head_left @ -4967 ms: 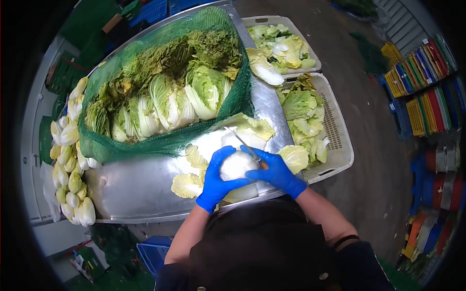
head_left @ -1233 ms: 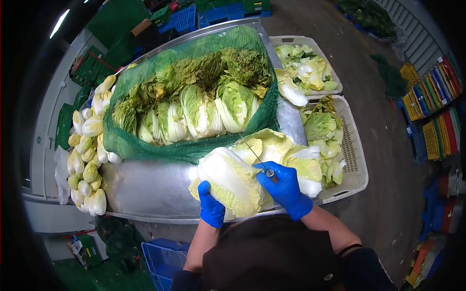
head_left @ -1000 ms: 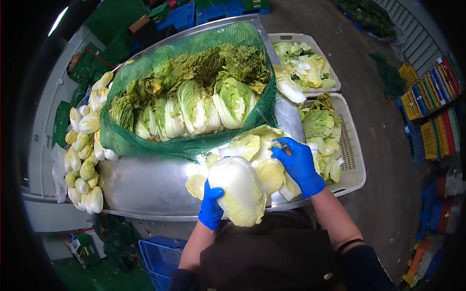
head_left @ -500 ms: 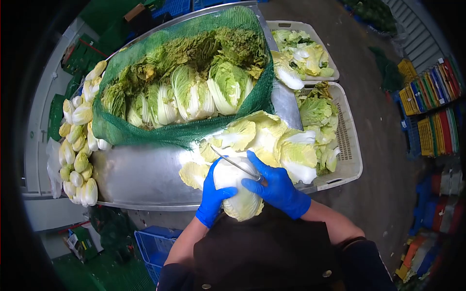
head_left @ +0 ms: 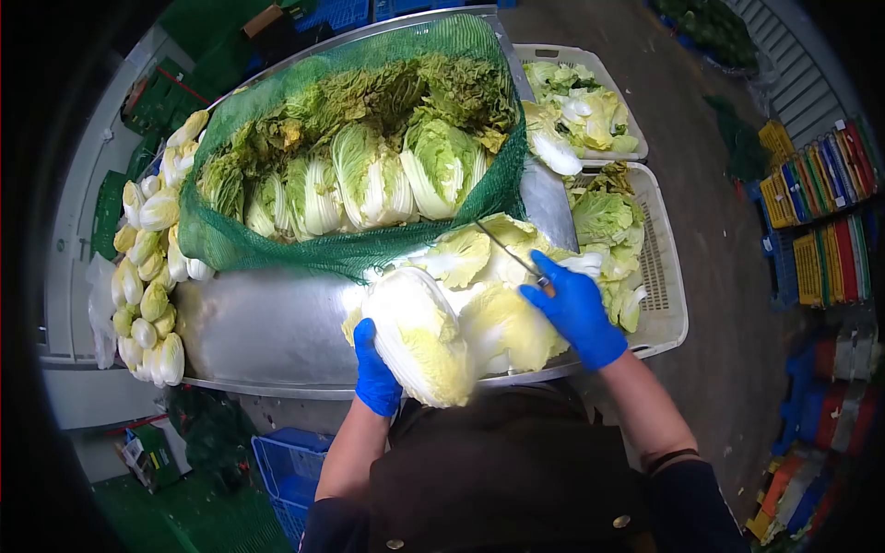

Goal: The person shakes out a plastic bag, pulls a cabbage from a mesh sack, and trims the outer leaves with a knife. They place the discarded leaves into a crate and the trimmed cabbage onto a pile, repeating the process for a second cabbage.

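My blue-gloved left hand [head_left: 376, 370] holds a peeled pale Chinese cabbage [head_left: 419, 339] from its left side, above the front of the steel table [head_left: 258, 323]. In my gloved right hand [head_left: 576, 309] is a knife [head_left: 509, 247], its thin blade pointing up and left. A loose yellow leaf [head_left: 509, 324], slightly blurred, is between the cabbage and my right hand. More detached leaves [head_left: 456, 258] lie behind the cabbage. Beyond them, a green net bag [head_left: 350, 256] holds several untrimmed cabbages [head_left: 369, 180] with wilted tops.
Several trimmed cabbages [head_left: 147, 276] are piled along the table's left edge. Two pale crates [head_left: 659, 249] with leaves stand at the right. A blue crate [head_left: 290, 470] is below the table, and colourful stacked crates [head_left: 820, 175] stand far right.
The cabbage has moved left and turned, with my left hand at its side. My right hand has moved right and up with the knife, away from the cabbage. A yellow leaf now hangs between them.
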A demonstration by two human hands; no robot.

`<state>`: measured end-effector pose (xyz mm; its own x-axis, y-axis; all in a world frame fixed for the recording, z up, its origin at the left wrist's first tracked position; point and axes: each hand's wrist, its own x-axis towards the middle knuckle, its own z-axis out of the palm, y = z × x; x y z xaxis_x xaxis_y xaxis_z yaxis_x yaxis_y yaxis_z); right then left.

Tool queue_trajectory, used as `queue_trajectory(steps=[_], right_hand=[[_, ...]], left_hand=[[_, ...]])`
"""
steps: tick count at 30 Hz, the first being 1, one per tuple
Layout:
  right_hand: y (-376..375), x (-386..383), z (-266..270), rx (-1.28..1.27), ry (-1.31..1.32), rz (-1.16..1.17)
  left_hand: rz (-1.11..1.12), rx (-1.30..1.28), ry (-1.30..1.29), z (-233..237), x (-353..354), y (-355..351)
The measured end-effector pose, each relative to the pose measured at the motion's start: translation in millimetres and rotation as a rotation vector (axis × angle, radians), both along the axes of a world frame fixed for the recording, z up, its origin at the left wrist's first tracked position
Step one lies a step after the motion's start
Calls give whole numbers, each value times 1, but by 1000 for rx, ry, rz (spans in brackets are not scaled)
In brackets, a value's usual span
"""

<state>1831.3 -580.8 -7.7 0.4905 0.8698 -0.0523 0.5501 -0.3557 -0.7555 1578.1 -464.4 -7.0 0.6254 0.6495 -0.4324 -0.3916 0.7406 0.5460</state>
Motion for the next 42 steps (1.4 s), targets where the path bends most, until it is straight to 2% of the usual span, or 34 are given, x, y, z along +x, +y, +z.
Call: queue_trajectory(steps=[1, 3, 5, 7, 9, 11, 12, 14, 17, 18, 19, 20, 21, 22, 23, 26, 27, 29, 31, 32, 33, 35, 36, 38, 42], right_hand=[[5, -13, 9, 189, 164, 15], [12, -35, 62, -24, 971, 161], [15, -41, 62, -71, 1034, 94], [12, -40, 57, 3, 993, 72], [9, -46, 40, 70, 964, 50], [11, -56, 15, 288, 619, 63], [12, -55, 15, 290, 618, 58], [8, -58, 17, 371, 250, 36], [8, -56, 9, 380, 134, 31], [6, -53, 8, 377, 133, 26], [5, -49, 7, 348, 12, 36], [3, -43, 5, 320, -108, 48], [1, -31, -15, 330, -100, 6], [-3, -8, -26, 214, -164, -48], [-6, 8, -31, 98, -228, -100], [-3, -4, 26, 38, -98, -82], [-2, -15, 33, -31, 2, 12], [4, -37, 63, -16, 933, 84], [4, -40, 60, -39, 962, 48], [4, -41, 57, -65, 993, 13], [5, -45, 52, -61, 990, 13], [8, -57, 40, 419, 903, -66], [8, -61, 35, 419, 905, -69], [9, -65, 27, 377, 276, -79], [8, -60, 11, 346, 116, -151]], left_hand=[[1, 4, -1, -3, 3, 0], [-27, 31, -28, -13, 9, -2], [-9, 117, 25, 5, 21, -5], [-92, 535, 218, 25, 32, 6], [-115, 609, 214, 23, 30, 3], [-106, 540, 306, 16, 32, -1], [-90, 456, 254, 20, 35, -3], [-102, 354, 216, 13, 33, -9], [-140, 171, 112, -8, 26, -14], [-166, 82, 46, -10, 24, -17], [-167, 79, 46, -12, 20, -22], [-168, -47, 70, -11, 16, -26], [-169, -174, 96, -10, 11, -31], [-163, -156, 84, -10, 4, -31], [-204, -198, -129, -8, 2, -27], [-227, -104, -218, 20, 19, -18], [-231, -23, -262, 23, 26, -15], [-241, 56, -302, 29, 35, -13], [-150, 156, -204, 34, 44, -10], [-121, 182, -56, 35, 40, -4], [-123, 185, -58, 32, 39, 1], [-179, 400, 220, 24, 39, 9], [-41, 510, 161, 39, 38, -13], [-55, 439, 192, 37, 41, -14], [-86, 295, 195, 34, 44, -23]])
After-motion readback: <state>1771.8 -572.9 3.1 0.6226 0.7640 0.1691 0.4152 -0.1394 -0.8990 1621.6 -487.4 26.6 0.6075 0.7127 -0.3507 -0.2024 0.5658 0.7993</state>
